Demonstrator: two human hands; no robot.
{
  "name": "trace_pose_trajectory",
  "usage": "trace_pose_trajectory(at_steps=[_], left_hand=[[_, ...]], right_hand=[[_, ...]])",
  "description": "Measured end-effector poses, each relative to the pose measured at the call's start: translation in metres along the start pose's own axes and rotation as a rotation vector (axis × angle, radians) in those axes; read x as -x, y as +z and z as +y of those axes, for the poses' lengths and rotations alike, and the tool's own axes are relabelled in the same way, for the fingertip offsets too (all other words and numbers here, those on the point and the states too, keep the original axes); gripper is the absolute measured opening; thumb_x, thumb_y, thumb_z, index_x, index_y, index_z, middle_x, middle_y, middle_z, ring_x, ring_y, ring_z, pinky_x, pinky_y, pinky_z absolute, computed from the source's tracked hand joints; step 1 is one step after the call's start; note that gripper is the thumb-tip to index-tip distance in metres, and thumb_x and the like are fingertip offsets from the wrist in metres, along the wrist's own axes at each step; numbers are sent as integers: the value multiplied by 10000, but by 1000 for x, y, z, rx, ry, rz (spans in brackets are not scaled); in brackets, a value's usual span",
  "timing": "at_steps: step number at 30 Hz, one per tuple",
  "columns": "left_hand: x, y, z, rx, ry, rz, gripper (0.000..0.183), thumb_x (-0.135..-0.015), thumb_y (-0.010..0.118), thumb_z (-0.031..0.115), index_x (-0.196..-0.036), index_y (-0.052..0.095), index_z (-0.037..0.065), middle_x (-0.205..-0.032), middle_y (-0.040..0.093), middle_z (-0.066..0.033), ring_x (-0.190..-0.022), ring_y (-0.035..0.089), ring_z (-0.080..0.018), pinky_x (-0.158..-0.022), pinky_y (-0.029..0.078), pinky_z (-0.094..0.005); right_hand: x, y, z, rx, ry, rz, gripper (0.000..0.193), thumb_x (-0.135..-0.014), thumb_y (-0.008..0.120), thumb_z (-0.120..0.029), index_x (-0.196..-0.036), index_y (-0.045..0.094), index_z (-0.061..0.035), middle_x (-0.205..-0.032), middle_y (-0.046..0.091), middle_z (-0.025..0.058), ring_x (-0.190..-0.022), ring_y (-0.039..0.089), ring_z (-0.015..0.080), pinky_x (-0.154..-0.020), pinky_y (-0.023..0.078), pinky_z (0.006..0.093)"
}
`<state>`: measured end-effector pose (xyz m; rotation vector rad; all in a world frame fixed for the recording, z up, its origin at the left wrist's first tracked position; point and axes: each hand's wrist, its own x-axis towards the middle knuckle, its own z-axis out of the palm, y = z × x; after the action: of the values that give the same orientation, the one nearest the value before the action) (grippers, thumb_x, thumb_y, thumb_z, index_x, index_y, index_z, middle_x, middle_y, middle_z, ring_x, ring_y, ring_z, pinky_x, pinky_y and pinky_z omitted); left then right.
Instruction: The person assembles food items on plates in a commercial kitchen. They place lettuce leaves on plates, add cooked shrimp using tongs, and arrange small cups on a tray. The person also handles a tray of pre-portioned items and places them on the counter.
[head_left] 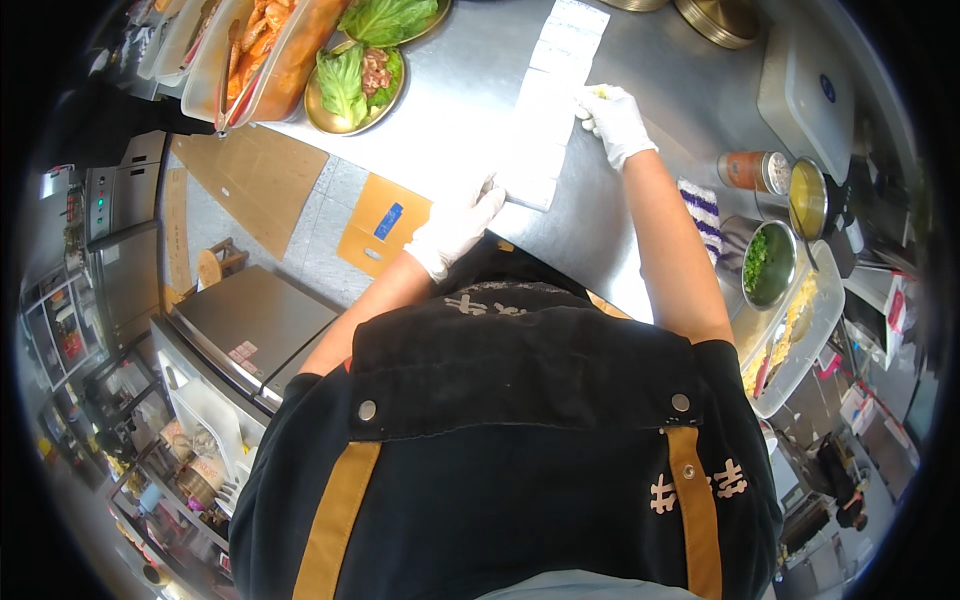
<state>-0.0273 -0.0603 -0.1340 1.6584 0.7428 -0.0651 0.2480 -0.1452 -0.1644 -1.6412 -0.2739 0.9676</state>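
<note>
A long white paper strip (pixel 548 100), like joined order slips, lies on the steel table (pixel 450 120) in front of me. On its right edge is my right hand (pixel 615 122) in a white glove, fingers pinched together. A small yellow-green spot shows at those fingertips; what it is cannot be made out. My left hand (pixel 462 225), gloved too, is at the table's front edge, left of the strip's near end. Its fingers are drawn together, with a small dark bit at their tips that I cannot identify.
A brass plate (pixel 392 112) with lettuce and meat stands far left, beside a tub (pixel 205 90) of orange-red food with tongs. On the right are a striped cloth (pixel 700 215), a shaker jar (pixel 745 170), a bowl of chopped greens (pixel 785 290) and a lidded white container (pixel 790 90).
</note>
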Motion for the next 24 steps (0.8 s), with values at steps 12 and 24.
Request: trace_pose_trajectory(at_steps=[12, 24], left_hand=[[-7, -52, 35, 258, 71, 36, 505, -1021, 552, 212, -1449, 435, -27, -1300, 573, -107, -1156, 556, -174, -1021, 441, -308], [-19, -86, 49, 328, -36, 52, 557, -1010, 535, 330, -1490, 432, 67, -1223, 608, -27, -1058, 561, -109, -920, 432, -288]], right_hand=[[-24, -51, -237, 1354, -1349, 743, 234, -919, 561, -222, -978, 695, -38, -982, 697, 186, -887, 671, 357, -807, 533, 450], [-40, -28, -304, 1990, -586, 254, 218, -813, 545, -128, -889, 720, -25, -937, 695, 245, -888, 684, 418, -791, 552, 493]])
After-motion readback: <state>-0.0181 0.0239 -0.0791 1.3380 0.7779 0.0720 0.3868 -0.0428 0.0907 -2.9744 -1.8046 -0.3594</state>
